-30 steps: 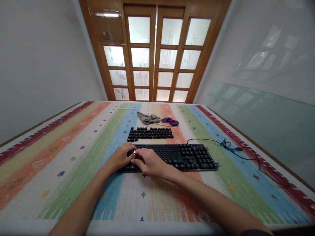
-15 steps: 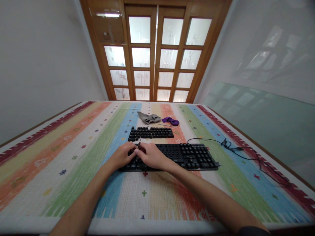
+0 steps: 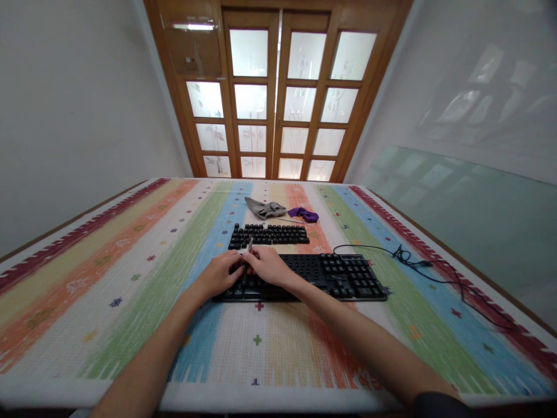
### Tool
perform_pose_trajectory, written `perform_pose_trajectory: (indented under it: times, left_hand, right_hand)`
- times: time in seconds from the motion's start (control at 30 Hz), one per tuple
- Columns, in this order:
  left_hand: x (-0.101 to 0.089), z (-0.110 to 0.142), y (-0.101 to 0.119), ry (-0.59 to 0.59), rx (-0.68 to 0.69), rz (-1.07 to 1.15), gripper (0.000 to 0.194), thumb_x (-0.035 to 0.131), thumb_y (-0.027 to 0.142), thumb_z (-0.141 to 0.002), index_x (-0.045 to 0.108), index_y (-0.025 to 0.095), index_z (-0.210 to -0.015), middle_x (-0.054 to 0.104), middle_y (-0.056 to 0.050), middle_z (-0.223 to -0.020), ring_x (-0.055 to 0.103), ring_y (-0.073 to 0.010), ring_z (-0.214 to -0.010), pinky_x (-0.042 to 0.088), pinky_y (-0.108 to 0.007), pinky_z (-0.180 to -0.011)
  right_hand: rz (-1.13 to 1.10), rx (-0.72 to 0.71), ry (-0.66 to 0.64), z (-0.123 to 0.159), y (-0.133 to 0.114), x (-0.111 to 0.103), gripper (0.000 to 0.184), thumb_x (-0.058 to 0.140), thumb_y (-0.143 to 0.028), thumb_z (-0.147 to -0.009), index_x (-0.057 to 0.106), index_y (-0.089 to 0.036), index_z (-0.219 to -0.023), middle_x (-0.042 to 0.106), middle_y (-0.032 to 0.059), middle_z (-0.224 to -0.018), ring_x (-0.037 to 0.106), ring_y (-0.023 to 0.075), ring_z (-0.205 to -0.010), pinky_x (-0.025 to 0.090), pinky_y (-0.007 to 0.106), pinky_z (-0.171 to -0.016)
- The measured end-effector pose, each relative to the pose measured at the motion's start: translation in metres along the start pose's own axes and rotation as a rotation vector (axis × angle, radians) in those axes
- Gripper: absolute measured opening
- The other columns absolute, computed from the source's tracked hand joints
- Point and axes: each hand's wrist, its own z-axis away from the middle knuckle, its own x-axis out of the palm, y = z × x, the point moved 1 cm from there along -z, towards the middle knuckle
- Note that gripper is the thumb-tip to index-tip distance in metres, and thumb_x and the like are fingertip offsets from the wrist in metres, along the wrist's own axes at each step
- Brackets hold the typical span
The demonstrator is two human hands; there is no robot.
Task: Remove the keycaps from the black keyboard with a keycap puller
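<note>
A black keyboard [image 3: 343,278] lies across the table, its left end partly hidden under both hands. On its middle section the low key mounts show without caps; the right side still carries keycaps. My right hand [image 3: 267,266] is closed around a thin, slim tool [image 3: 250,245], whose exact kind I cannot make out. It points upright over the keyboard's left part. My left hand [image 3: 221,273] is beside it, fingers bent together over the left end of the keyboard, and what they grip is hidden. Behind the keyboard, loose black keycaps [image 3: 287,234] stand in rows.
A grey cloth [image 3: 266,209] and a purple cloth [image 3: 303,215] lie behind the keycaps. The keyboard's black cable [image 3: 407,261] runs off to the right in a loose tangle. A striped tablecloth [image 3: 256,360] covers the table; wooden glazed doors [image 3: 274,87] stand beyond it.
My right hand has shifted slightly up and away from me, and the tool in it is tipped more upright. My left hand stays nearly in place.
</note>
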Motion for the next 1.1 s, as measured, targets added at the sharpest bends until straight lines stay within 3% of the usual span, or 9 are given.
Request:
perform_pose_trajectory:
  times: [0.13, 0.23, 0.4, 0.53, 0.8, 1.1]
  left_hand:
    - [-0.002, 0.0, 0.001, -0.015, -0.003, -0.009, 0.018, 0.049, 0.023, -0.089, 0.065, 0.02, -0.081, 0.062, -0.004, -0.08, 0.059, -0.0199, -0.082, 0.049, -0.033, -0.079]
    - [-0.003, 0.0, 0.0, 0.033, -0.015, 0.03, 0.022, 0.047, 0.024, -0.092, 0.068, 0.02, -0.093, 0.066, -0.006, -0.088, 0.062, -0.0212, -0.089, 0.049, -0.035, -0.084]
    - [-0.006, 0.0, 0.003, 0.104, -0.114, 0.229, 0.031, 0.041, 0.028, -0.096, 0.064, 0.019, -0.114, 0.072, -0.006, -0.104, 0.066, -0.0216, -0.098, 0.049, -0.038, -0.094]
    - [-0.006, -0.002, 0.009, 0.09, -0.165, 0.417, 0.036, 0.051, 0.04, -0.093, 0.061, 0.019, -0.121, 0.073, -0.007, -0.107, 0.067, -0.023, -0.1, 0.05, -0.038, -0.093]
    - [-0.001, -0.003, 0.004, 0.128, -0.188, 0.657, 0.043, 0.069, 0.043, -0.083, 0.061, 0.018, -0.117, 0.069, -0.005, -0.091, 0.066, -0.0192, -0.088, 0.053, -0.036, -0.087]
    - [0.0, -0.003, 0.008, 0.139, -0.214, 0.786, 0.033, 0.071, 0.042, -0.082, 0.066, 0.018, -0.103, 0.071, -0.007, -0.099, 0.065, -0.0191, -0.09, 0.055, -0.031, -0.077]
  right_hand:
    - [-0.088, 0.042, -0.008, 0.0, 0.007, -0.004, 0.027, 0.053, -0.022, -0.096, 0.059, -0.015, -0.071, 0.063, -0.0001, -0.059, 0.057, 0.0107, -0.057, 0.042, 0.022, -0.06]
    - [-0.183, 0.031, 0.005, 0.003, 0.008, -0.012, 0.021, 0.053, -0.023, -0.095, 0.059, -0.015, -0.076, 0.065, 0.0006, -0.064, 0.058, 0.0109, -0.057, 0.044, 0.023, -0.058]
    - [-0.347, -0.034, 0.017, 0.009, 0.013, -0.025, 0.014, 0.05, -0.025, -0.095, 0.06, -0.015, -0.096, 0.065, 0.0017, -0.077, 0.061, 0.0114, -0.061, 0.045, 0.022, -0.055]
    - [-0.403, -0.092, 0.027, 0.015, 0.016, -0.031, 0.017, 0.049, -0.026, -0.094, 0.059, -0.016, -0.102, 0.062, 0.0012, -0.078, 0.062, 0.0122, -0.065, 0.048, 0.023, -0.057]
    - [-0.396, -0.22, -0.027, 0.026, 0.016, -0.038, 0.018, 0.049, -0.026, -0.095, 0.061, -0.017, -0.106, 0.062, 0.0018, -0.086, 0.062, 0.013, -0.073, 0.049, 0.026, -0.066]
    - [-0.247, -0.271, 0.037, 0.027, 0.014, -0.043, 0.02, 0.047, -0.025, -0.095, 0.061, -0.017, -0.107, 0.065, 0.0031, -0.089, 0.06, 0.014, -0.074, 0.048, 0.028, -0.072]
